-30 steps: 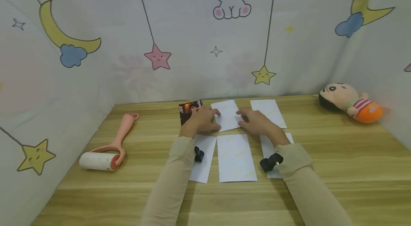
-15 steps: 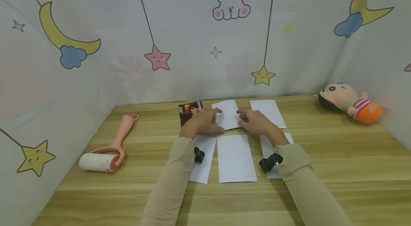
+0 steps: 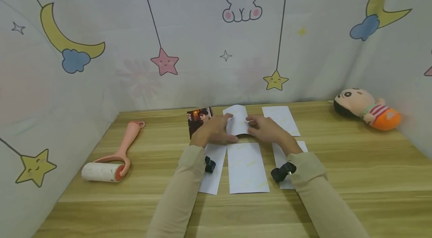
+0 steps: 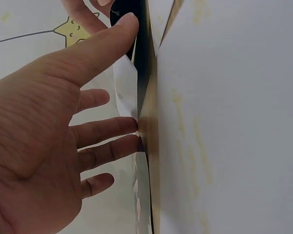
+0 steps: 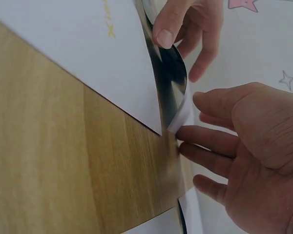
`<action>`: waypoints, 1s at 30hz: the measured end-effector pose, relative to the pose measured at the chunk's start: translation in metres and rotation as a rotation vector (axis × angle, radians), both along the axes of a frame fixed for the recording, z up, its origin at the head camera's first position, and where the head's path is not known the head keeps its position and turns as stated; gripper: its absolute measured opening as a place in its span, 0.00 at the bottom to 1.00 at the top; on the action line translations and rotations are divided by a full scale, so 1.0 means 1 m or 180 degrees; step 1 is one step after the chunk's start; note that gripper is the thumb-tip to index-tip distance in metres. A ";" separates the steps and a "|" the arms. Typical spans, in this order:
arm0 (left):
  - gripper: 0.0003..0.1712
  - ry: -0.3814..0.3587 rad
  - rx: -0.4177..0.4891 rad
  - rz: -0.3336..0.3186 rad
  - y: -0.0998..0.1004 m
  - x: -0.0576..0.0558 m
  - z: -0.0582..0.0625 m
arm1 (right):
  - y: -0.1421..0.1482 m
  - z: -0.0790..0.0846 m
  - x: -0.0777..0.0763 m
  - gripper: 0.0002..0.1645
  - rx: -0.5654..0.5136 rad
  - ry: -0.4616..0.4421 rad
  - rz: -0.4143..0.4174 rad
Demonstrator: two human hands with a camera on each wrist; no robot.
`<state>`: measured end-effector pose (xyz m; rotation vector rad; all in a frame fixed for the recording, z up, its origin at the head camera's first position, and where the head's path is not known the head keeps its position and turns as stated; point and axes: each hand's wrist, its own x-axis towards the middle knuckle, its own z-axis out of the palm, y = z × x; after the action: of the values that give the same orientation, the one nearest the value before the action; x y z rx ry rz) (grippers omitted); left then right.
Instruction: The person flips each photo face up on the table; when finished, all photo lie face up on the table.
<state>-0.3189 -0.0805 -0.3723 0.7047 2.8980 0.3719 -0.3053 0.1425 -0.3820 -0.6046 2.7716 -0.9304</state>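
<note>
A white-backed photo print arches up between the two hands at the back middle of the table, its near edge raised and its dark glossy underside showing. My left hand touches its left side, the thumb stretched along the near edge and the other fingers spread. At the opposite side, my right hand has its fingertips against the edge, fingers mostly straight. Just left of the left hand lies a picture-side-up photo print, partly covered by that hand.
More white-backed prints lie face down: one at the back right, one at the front middle, and two partly under the forearms. A pink-handled roller lies at the left, and a plush doll by the right wall. Printed cloth surrounds the table.
The back middle print has gone from flat to bowed upward as the hands came slightly closer together at its sides. The other prints, roller and doll stay in place.
</note>
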 end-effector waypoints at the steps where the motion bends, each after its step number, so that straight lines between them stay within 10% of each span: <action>1: 0.55 -0.0003 0.0017 0.0014 0.000 0.000 0.000 | 0.000 0.000 0.000 0.30 0.0003 -0.0007 -0.0004; 30: 0.49 -0.0299 0.0241 -0.0035 -0.008 -0.002 0.003 | 0.013 0.002 -0.004 0.25 -0.0308 0.0046 -0.0022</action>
<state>-0.3214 -0.0885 -0.3693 0.6944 2.8036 0.5019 -0.3095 0.1551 -0.3799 -0.6187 2.7559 -1.0710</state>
